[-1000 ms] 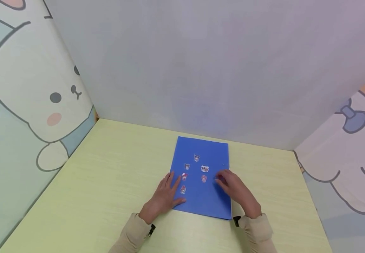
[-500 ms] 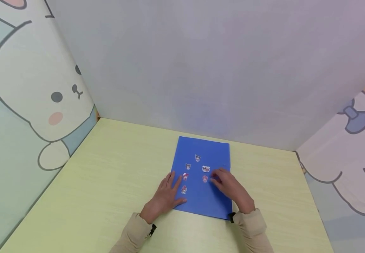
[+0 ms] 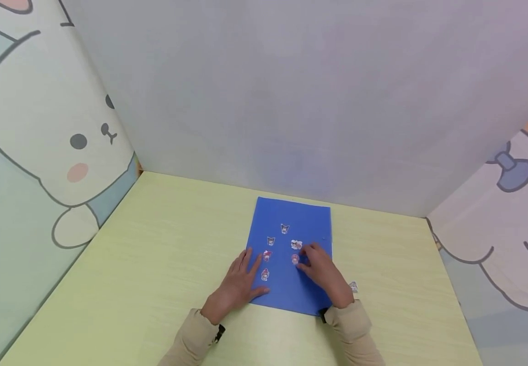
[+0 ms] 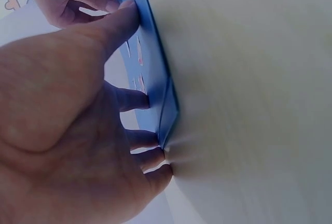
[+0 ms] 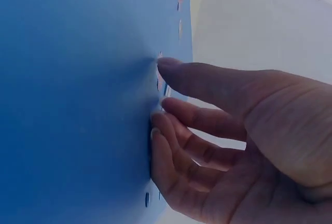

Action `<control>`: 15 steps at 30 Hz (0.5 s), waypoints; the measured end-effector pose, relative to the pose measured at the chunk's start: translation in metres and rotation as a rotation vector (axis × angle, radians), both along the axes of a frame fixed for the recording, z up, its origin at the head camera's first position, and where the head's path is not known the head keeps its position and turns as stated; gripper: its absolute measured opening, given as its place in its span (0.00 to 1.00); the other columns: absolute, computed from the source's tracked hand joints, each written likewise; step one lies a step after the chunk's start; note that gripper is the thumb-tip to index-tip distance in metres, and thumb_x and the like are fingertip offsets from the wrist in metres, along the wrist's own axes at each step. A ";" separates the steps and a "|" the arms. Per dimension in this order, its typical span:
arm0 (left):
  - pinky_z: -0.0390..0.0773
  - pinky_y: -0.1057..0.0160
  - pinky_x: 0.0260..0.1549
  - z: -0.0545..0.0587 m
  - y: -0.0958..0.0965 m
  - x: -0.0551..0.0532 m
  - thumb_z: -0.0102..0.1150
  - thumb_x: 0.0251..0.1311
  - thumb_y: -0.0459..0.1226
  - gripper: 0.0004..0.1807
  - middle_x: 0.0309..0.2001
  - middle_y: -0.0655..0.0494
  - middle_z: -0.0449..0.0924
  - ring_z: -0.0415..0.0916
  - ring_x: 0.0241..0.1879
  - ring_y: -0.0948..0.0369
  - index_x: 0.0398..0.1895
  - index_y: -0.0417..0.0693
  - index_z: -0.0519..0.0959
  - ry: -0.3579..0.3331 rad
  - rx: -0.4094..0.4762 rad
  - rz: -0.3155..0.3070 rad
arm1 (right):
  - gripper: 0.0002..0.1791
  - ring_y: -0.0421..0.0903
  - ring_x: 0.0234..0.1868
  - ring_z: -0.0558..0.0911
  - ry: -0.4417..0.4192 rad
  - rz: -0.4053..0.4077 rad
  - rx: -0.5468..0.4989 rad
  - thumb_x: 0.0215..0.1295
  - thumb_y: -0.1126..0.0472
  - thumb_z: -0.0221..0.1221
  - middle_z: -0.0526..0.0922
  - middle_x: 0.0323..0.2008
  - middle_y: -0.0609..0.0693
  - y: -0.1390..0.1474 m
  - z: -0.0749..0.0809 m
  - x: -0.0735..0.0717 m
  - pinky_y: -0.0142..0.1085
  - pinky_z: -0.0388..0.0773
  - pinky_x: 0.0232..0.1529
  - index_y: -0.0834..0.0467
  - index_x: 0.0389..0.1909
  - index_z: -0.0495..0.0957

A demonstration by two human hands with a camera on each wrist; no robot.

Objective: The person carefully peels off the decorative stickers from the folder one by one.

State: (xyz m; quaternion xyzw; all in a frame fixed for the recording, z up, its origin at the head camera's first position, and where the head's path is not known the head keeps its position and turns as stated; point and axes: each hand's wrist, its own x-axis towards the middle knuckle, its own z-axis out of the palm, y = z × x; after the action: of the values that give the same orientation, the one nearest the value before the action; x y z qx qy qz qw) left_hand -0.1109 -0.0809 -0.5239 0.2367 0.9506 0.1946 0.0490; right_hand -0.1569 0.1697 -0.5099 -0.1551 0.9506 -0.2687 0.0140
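A blue folder (image 3: 291, 295) lies flat on the table, with several small cartoon stickers on it. My left hand (image 3: 236, 284) rests spread on its left edge; in the left wrist view, the thumb and index finger lie over the folder (image 4: 158, 79). Beside a pink character sticker (image 3: 294, 258) is my right hand (image 3: 320, 267), its fingers bent. The right wrist view shows the thumb tip right at that sticker (image 5: 159, 73), with a gap between thumb and index finger. A white cloud-shaped sticker (image 3: 296, 244) sits just above it.
Another small sticker (image 3: 353, 287) lies on the pale wooden table (image 3: 172, 244) to the right of the folder, partly covered by my right wrist. A grey-white backdrop (image 3: 264, 101) stands behind, with cartoon-printed side walls (image 3: 26, 152).
My right hand has moved left across the folder to the pink character sticker, uncovering the sticker on the table at the right. The left hand has stayed in place.
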 end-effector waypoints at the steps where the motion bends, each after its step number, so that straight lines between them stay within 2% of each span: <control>1: 0.61 0.38 0.69 0.001 0.000 0.000 0.67 0.65 0.51 0.45 0.74 0.26 0.54 0.54 0.74 0.33 0.74 0.30 0.63 -0.009 0.001 0.004 | 0.12 0.49 0.36 0.75 0.011 -0.003 -0.002 0.60 0.71 0.71 0.76 0.38 0.56 -0.002 0.000 0.000 0.46 0.79 0.39 0.68 0.42 0.79; 6: 0.60 0.39 0.71 0.002 0.000 0.001 0.66 0.65 0.52 0.45 0.75 0.27 0.54 0.53 0.75 0.34 0.75 0.32 0.62 -0.028 -0.019 0.014 | 0.11 0.51 0.36 0.76 0.052 -0.025 -0.016 0.62 0.70 0.69 0.77 0.39 0.58 -0.008 -0.004 0.000 0.47 0.80 0.40 0.68 0.43 0.80; 15: 0.60 0.39 0.70 0.002 0.000 0.000 0.66 0.65 0.51 0.45 0.75 0.27 0.54 0.53 0.74 0.34 0.74 0.31 0.63 -0.022 -0.012 0.014 | 0.08 0.48 0.33 0.77 0.122 -0.028 -0.002 0.62 0.69 0.70 0.76 0.34 0.55 -0.014 -0.011 -0.001 0.45 0.81 0.37 0.66 0.39 0.82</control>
State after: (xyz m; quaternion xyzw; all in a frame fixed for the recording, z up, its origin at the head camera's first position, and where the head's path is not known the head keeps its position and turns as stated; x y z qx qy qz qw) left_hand -0.1106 -0.0809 -0.5218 0.2276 0.9528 0.1921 0.0594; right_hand -0.1575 0.1552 -0.5206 -0.1577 0.9514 -0.2600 -0.0479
